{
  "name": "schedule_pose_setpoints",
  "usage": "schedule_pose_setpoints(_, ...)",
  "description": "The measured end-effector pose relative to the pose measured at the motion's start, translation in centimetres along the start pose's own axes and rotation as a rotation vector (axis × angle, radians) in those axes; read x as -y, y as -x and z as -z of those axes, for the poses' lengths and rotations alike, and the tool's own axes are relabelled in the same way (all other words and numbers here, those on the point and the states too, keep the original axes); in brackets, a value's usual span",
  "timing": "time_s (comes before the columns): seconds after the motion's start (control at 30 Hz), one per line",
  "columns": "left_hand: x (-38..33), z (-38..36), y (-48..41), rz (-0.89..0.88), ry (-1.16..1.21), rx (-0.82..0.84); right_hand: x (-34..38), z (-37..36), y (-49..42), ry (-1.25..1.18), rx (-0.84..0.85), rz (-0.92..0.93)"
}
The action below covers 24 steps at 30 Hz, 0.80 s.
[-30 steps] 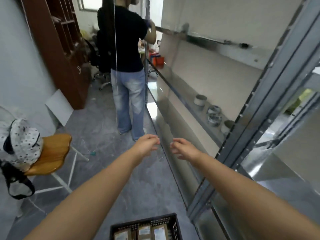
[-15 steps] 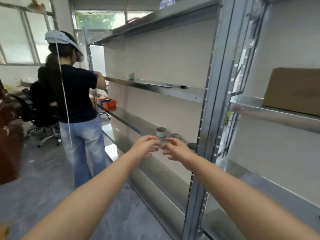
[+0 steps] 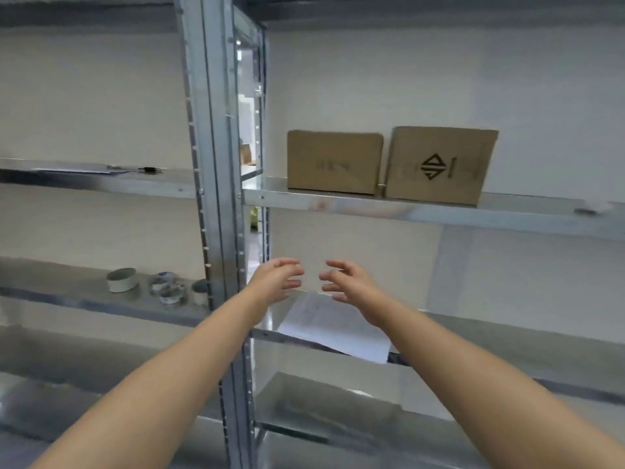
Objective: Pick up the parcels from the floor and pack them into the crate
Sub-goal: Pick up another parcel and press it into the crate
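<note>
My left hand [image 3: 277, 280] and my right hand [image 3: 348, 282] are stretched out in front of me at mid height, close together, fingers loosely spread and holding nothing. They hover in front of a metal shelving unit [image 3: 216, 198]. Neither the crate nor any floor parcels are in view. Two brown cardboard boxes, one plain [image 3: 333, 162] and one with a black logo [image 3: 439, 164], stand side by side on a shelf above my hands.
A white sheet of paper [image 3: 334, 326] lies on the shelf just below my hands, overhanging its edge. Several tape rolls [image 3: 121, 279] sit on the left shelf. A pen [image 3: 148, 169] and papers lie on the upper left shelf.
My view has swung up and to the right, from the floor, crate and standing person to the shelving. My hands stay raised, empty and close together.
</note>
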<state>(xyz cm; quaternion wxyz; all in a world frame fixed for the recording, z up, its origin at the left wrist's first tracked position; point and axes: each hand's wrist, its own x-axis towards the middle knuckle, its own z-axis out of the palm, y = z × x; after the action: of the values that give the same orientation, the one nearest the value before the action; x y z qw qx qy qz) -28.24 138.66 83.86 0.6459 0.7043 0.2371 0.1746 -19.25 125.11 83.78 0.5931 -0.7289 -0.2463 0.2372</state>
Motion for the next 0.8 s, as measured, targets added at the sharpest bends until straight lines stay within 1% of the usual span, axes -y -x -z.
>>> schedule_pose_setpoints(0.23,-2.4,-16.8,1.7,-0.039,-0.047,0.278,-3.3,17.3,8.6,-0.031,-0.340,-0.028)
schedule_pose_setpoints(0.43,-4.2,-32.1,6.3,-0.064,-0.040,0.468,-6.3,30.5,18.0,-0.011,-0.530,-0.082)
schedule_pose_setpoints(0.63,-5.1,-46.7,11.5,-0.128,-0.039,0.639,-8.6,41.1,27.4,-0.009,-0.706,-0.098)
schedule_pose_setpoints(0.7,-4.8,-50.9,13.5,-0.150,-0.047,0.701,-9.7,44.0,30.5,-0.010,-0.763,-0.093)
schedule_pose_setpoints(0.8,-3.9,-56.1,16.4,-0.135,-0.063,0.790,-11.6,47.7,34.7,-0.015,-0.862,-0.111)
